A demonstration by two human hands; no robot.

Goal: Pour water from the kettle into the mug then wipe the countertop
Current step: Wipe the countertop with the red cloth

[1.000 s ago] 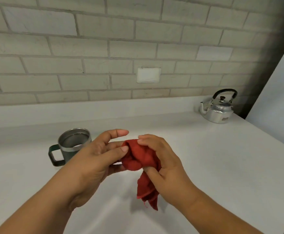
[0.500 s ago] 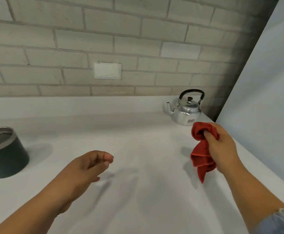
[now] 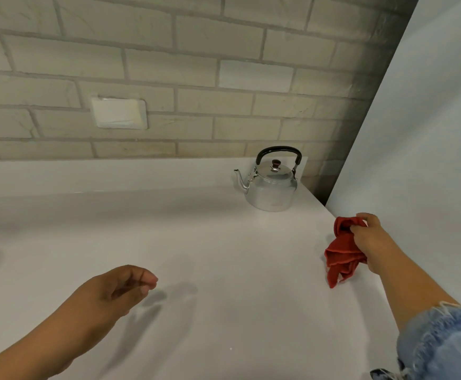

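A silver kettle (image 3: 270,185) with a black handle stands at the back right corner of the white countertop (image 3: 224,256), spout pointing left. My right hand (image 3: 369,237) grips a bunched red cloth (image 3: 340,256) near the counter's right edge, in front of the kettle; the cloth's lower end hangs down to the surface. My left hand (image 3: 119,289) hovers over the counter at the lower left, fingers loosely curled, holding nothing. The mug is out of view.
A brick wall (image 3: 169,64) with a white cover plate (image 3: 118,113) runs behind the counter. A pale flat panel (image 3: 429,146) rises along the counter's right side. A low white backsplash ledge (image 3: 86,174) borders the rear.
The view has swung right, so the mug left the frame. My right hand carried the red cloth further right toward the counter edge. My left hand let go of the cloth earlier and stays low.
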